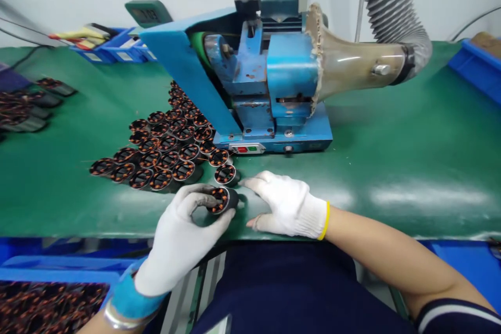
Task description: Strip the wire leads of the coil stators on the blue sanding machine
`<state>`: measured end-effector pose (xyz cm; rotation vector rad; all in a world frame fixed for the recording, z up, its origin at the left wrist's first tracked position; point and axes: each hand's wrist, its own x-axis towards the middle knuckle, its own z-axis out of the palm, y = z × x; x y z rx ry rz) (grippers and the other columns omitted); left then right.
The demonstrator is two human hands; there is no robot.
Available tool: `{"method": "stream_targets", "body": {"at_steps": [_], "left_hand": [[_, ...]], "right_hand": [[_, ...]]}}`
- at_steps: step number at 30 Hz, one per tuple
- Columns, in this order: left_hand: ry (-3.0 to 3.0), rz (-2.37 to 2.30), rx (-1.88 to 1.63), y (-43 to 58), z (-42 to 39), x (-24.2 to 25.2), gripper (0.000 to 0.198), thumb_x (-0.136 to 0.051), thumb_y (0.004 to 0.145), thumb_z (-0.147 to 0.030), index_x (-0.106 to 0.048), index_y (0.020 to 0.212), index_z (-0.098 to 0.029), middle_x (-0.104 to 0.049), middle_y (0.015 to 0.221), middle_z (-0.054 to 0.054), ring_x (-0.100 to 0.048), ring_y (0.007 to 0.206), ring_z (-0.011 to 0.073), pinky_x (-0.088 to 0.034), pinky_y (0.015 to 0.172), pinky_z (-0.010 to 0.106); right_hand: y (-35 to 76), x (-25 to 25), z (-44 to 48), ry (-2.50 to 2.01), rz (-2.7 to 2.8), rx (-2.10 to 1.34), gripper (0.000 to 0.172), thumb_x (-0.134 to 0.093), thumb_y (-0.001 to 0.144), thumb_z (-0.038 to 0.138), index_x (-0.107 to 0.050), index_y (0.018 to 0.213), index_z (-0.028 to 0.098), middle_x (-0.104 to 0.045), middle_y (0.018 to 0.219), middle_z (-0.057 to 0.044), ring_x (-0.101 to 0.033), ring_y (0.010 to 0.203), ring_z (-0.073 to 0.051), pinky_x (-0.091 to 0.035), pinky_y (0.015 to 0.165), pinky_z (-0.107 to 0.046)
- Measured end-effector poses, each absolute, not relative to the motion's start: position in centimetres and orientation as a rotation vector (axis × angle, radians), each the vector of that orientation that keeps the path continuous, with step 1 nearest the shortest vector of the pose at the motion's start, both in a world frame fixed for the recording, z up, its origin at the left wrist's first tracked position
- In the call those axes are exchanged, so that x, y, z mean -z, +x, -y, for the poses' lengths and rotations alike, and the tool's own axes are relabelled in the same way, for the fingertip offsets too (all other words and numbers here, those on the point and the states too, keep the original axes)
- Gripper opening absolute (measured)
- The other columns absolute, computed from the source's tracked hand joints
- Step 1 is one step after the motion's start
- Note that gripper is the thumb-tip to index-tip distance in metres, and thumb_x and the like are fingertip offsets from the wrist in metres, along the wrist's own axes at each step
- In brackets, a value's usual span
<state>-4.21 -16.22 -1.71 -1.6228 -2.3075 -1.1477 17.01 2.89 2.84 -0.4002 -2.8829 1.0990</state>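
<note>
Copper-wound stator (227,202): lower centre of the frame; probably dense, stiff and smooth-walled, windings fragile; best gripped by its dark outer wall.
Left hand (183,232): holding it, fingertips over the left rim, thumb along the lower edge.
Right hand (287,207): fingers parted, nothing between them, right of it.
Belt grinder (252,75): upper centre.

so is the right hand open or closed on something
The right hand is open: green tabletop shows between its spread thumb and fingers. The copper-wound part is in the left hand.
</note>
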Motion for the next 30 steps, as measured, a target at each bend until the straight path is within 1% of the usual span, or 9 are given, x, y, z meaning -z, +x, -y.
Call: {"method": "stream_targets", "body": {"at_steps": [2,7,12,15,17,20,24,27,30], "left_hand": [[-1.646,2.277,1.268,-2.2,15.4,0.5,0.023,-0.095,0.098,-0.048,-0.079,0.102,-0.033,-0.089,0.122,0.010,-0.090,0.113,0.0371,-0.078,0.100,0.053],[-1.754,2.353,1.676,-0.8,12.2,-2.9,0.062,-0.102,0.081,-0.040,-0.088,0.140,-0.031,-0.093,0.131,0.010,-0.092,0.111,0.0365,-0.081,0.102,0.052],[-1.835,2.429,1.606,-2.3,7.9,-6.4,0.023,-0.100,0.079,-0.047,-0.092,0.093,-0.030,-0.091,0.101,0.004,-0.086,0.094,0.0285,-0.077,0.089,0.040],[-1.648,2.601,1.722,-3.0,5.9,-6.5,0.030,-0.099,0.083,-0.053,-0.085,0.083,-0.027,-0.087,0.091,0.006,-0.081,0.083,0.0265,-0.073,0.079,0.038],[-1.415,2.652,1.960,-3.5,5.0,-5.5,0.036,-0.093,0.091,-0.060,-0.083,0.088,-0.025,-0.087,0.091,0.009,-0.080,0.081,0.0274,-0.074,0.074,0.041],[-1.376,2.568,2.178,-3.5,4.4,-3.5,0.039,-0.087,0.098,-0.061,-0.089,0.114,-0.025,-0.093,0.116,0.015,-0.090,0.100,0.0349,-0.083,0.090,0.051],[-1.593,2.441,2.113,-0.8,3.9,-2.3,0.072,-0.104,0.072,-0.048,-0.093,0.141,-0.031,-0.095,0.140,0.013,-0.094,0.127,0.0435,-0.082,0.117,0.061],[-1.484,2.473,2.081,1.4,2.4,-3.1,0.079,-0.106,0.063,-0.049,-0.096,0.139,-0.029,-0.097,0.133,0.012,-0.095,0.117,0.0424,-0.083,0.113,0.062],[-1.343,2.455,2.214,2.5,-0.2,-4.4,0.069,-0.104,0.061,-0.054,-0.099,0.122,-0.023,-0.098,0.120,0.014,-0.094,0.110,0.0394,-0.083,0.107,0.059]], "right_hand": [[16.8,-2.3,-2.7,-0.400,2.778,-1.193,0.090,-0.103,0.108,0.050,-0.069,0.186,0.018,-0.078,0.174,-0.027,-0.090,0.148,-0.050,-0.078,0.123,-0.066],[16.9,-1.2,-3.8,-0.459,2.547,-1.178,0.067,-0.091,0.110,0.043,-0.077,0.172,0.022,-0.082,0.161,-0.020,-0.090,0.142,-0.044,-0.080,0.121,-0.061],[16.7,-0.7,-5.2,-0.399,2.451,-1.117,0.067,-0.085,0.111,0.043,-0.076,0.173,0.021,-0.079,0.167,-0.021,-0.088,0.147,-0.041,-0.080,0.124,-0.056],[16.5,0.0,-5.2,-0.341,2.390,-1.102,0.067,-0.085,0.110,0.041,-0.076,0.173,0.019,-0.081,0.163,-0.022,-0.087,0.147,-0.042,-0.080,0.125,-0.057],[16.4,0.5,-5.2,-0.286,2.289,-1.091,0.069,-0.088,0.107,0.035,-0.076,0.172,0.018,-0.083,0.161,-0.022,-0.087,0.149,-0.041,-0.079,0.128,-0.057],[16.5,0.4,-5.8,-0.323,2.120,-1.089,0.074,-0.094,0.101,0.032,-0.076,0.171,0.017,-0.083,0.164,-0.022,-0.086,0.152,-0.041,-0.076,0.134,-0.057],[16.5,-0.9,-7.5,-0.543,2.048,-1.190,0.078,-0.109,0.095,0.043,-0.080,0.164,0.018,-0.086,0.157,-0.019,-0.088,0.144,-0.037,-0.075,0.133,-0.053],[16.4,-1.9,-8.7,-0.662,2.034,-1.226,0.068,-0.112,0.100,0.046,-0.082,0.153,0.016,-0.089,0.150,-0.019,-0.088,0.145,-0.037,-0.073,0.135,-0.053],[16.0,-2.6,-9.5,-0.733,2.030,-1.169,0.054,-0.107,0.107,0.044,-0.081,0.145,0.017,-0.091,0.150,-0.020,-0.087,0.149,-0.039,-0.072,0.136,-0.055]]}}
